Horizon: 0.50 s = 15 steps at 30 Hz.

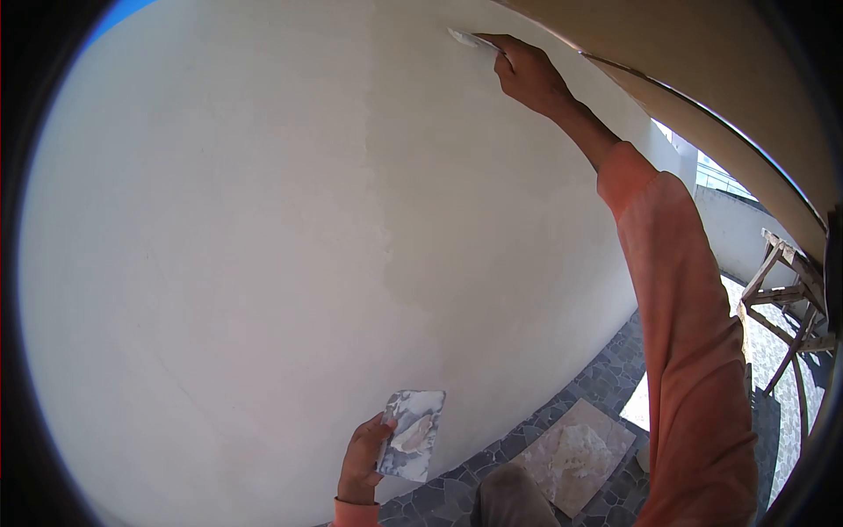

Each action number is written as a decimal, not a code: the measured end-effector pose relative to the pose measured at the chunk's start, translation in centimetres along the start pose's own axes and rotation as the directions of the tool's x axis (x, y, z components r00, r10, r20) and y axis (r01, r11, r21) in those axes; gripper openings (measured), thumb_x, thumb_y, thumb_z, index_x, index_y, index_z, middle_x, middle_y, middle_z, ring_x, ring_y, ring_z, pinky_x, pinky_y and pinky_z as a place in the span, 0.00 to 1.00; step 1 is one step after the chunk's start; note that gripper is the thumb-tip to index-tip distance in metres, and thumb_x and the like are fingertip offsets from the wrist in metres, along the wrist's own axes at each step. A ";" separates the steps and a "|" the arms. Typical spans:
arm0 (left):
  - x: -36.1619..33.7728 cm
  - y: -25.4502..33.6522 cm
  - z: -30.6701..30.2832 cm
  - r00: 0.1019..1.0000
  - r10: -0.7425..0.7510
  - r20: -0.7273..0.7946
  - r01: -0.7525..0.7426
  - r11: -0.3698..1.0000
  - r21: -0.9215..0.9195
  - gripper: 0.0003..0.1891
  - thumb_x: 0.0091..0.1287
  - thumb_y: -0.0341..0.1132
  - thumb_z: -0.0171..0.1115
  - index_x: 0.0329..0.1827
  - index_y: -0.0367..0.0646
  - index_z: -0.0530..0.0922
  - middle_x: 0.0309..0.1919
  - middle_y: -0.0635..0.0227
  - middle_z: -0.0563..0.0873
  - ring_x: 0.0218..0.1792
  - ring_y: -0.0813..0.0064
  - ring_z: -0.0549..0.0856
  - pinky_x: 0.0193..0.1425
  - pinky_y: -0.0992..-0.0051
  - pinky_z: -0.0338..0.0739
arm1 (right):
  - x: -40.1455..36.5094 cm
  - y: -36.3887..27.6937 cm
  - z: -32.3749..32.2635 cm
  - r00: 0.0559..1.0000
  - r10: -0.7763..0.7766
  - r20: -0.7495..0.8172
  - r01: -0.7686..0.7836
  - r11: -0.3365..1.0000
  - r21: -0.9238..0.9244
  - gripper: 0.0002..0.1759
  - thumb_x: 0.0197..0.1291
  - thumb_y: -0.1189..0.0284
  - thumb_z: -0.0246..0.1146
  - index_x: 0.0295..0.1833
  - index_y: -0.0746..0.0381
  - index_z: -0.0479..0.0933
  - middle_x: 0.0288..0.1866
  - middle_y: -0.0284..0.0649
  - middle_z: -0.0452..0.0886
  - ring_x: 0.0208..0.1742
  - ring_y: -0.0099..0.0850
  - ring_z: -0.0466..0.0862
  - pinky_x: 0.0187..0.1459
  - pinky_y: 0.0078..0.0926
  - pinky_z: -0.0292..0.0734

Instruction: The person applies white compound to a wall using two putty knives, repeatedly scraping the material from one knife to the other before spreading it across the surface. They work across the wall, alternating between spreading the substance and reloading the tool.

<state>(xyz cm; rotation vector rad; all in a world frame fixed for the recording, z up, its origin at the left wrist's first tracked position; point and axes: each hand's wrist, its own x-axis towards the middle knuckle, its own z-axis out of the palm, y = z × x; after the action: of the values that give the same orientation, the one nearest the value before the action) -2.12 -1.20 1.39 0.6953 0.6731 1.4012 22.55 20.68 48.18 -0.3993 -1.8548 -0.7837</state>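
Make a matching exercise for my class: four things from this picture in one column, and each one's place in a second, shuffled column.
Things
1. putty knife
2. small smeared board
3. square slab
4. wooden trestle

Places
a. lying on the stone floor near the foot of the wall
b. held in the left hand, low down
c. standing at the far right
d. held in the right hand, blade high against the wall

Pairs: 1-d, 2-b, 3-a, 4-c
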 end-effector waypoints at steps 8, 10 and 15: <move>0.1 -0.2 -0.3 1.000 0.012 0.027 -0.011 0.999 -0.032 0.23 0.77 0.29 0.53 0.70 0.21 0.68 0.57 0.46 0.85 0.53 0.57 0.90 0.58 0.62 0.88 | 0.3 0.6 1.3 0.996 -0.054 0.077 0.061 0.994 -0.085 0.34 0.67 0.83 0.47 0.77 0.51 0.71 0.65 0.42 0.80 0.56 0.39 0.82 0.59 0.37 0.78; 0.1 -0.2 -0.3 1.000 0.011 0.023 -0.011 1.000 -0.013 0.23 0.77 0.29 0.53 0.70 0.21 0.68 0.57 0.46 0.85 0.53 0.57 0.90 0.58 0.62 0.88 | 0.4 0.2 1.5 0.994 -0.054 0.099 0.063 0.993 -0.098 0.36 0.65 0.85 0.46 0.78 0.50 0.70 0.68 0.40 0.77 0.61 0.39 0.80 0.62 0.37 0.77; 0.0 -0.1 -0.2 1.000 0.005 0.021 -0.005 1.000 -0.024 0.23 0.76 0.29 0.53 0.69 0.22 0.69 0.57 0.47 0.85 0.53 0.58 0.90 0.59 0.63 0.87 | -0.2 -0.1 2.0 0.993 -0.045 0.111 0.059 0.990 -0.126 0.38 0.64 0.88 0.47 0.78 0.51 0.70 0.65 0.38 0.77 0.64 0.40 0.78 0.64 0.36 0.77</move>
<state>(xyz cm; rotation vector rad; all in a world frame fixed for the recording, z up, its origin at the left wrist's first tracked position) -2.24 -1.18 1.20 0.6928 0.6375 1.4022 21.16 21.94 47.48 -0.4854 -1.9265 -0.9370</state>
